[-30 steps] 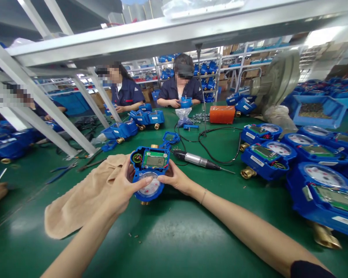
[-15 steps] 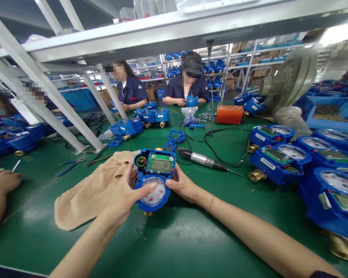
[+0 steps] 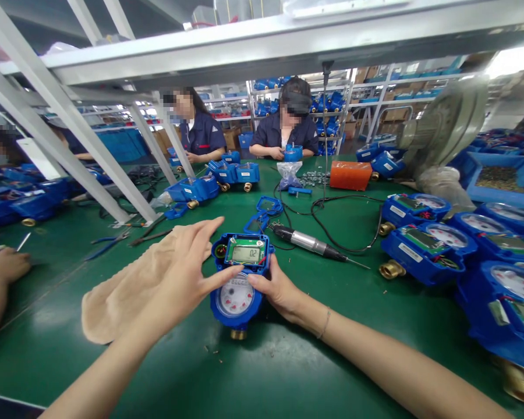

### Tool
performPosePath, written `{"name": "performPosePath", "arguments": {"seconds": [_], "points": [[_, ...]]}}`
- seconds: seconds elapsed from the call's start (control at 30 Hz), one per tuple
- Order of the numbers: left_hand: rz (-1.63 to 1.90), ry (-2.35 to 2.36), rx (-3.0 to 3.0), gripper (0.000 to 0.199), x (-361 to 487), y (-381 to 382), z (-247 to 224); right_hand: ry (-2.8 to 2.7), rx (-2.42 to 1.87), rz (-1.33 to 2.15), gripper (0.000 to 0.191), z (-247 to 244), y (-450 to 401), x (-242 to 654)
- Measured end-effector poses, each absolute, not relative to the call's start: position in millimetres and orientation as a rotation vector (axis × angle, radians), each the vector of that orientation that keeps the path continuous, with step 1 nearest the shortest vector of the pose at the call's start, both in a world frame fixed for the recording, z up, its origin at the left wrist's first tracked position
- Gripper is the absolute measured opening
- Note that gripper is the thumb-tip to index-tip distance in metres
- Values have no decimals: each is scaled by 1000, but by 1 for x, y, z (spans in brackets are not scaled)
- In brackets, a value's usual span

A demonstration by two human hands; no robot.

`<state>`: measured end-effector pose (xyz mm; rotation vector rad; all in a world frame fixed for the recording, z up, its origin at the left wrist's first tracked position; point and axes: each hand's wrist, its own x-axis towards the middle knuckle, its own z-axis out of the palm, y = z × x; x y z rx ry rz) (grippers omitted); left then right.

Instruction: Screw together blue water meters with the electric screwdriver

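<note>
Blue water meter (image 3: 236, 297) held over the green bench mat (image 3: 262, 372), right hand (image 3: 277, 291) gripping its side.
Open left hand (image 3: 186, 273) spreads beside it above a beige cloth (image 3: 124, 294); electric screwdriver (image 3: 308, 241) lies just beyond, more meters (image 3: 423, 253) right.

My left forearm (image 3: 100, 366) and right forearm (image 3: 397, 364) reach in from below, angled toward each other. My left grip (image 3: 186, 279) is raised and open, fingers fanned wide, thumb stretched inward. My right grip (image 3: 277, 289) sits lower, fingers curled inward, a thin bracelet (image 3: 325, 324) on its wrist.
</note>
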<state>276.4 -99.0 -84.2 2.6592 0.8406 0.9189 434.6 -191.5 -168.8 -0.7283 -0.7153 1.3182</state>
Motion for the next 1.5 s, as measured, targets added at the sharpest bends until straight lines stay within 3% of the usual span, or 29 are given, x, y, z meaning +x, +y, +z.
{"name": "performPosePath", "arguments": {"seconds": [0.23, 0.4, 0.97, 1.5], "points": [[276, 316, 3104, 52, 312, -70, -52, -668, -836, 1302, 89, -170, -191, 434], [102, 182, 3186, 41, 328, -56, -47, -627, -898, 1320, 88, -174, -189, 437], [309, 193, 3032, 37, 327, -51, -58, -598, -810, 1377, 90, -175, -192, 435], [224, 230, 3167, 39, 328, -63, -51, -668, -781, 1354, 88, -175, -195, 437]]}}
